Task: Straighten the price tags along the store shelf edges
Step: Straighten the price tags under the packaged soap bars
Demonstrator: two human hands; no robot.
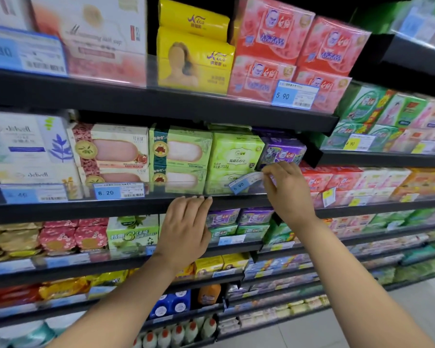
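A blue and white price tag (245, 182) marked 5.90 sits tilted, its right end raised, behind the clear strip of the middle shelf edge (141, 205). My right hand (288, 190) pinches the tag's right end with curled fingers. My left hand (186, 228) rests on the dark shelf edge just left of it, fingertips hooked over the top lip. A level tag marked 8.20 (119, 190) stands further left on the same edge. Another 5.90 tag (294, 94) sits on the upper shelf.
Boxed and wrapped soaps fill every shelf: green boxes (232, 156) and purple packs (281, 149) right behind the tilted tag. A second shelving unit (387, 159) joins on the right, carrying yellow tags. Grey floor (362, 327) shows at lower right.
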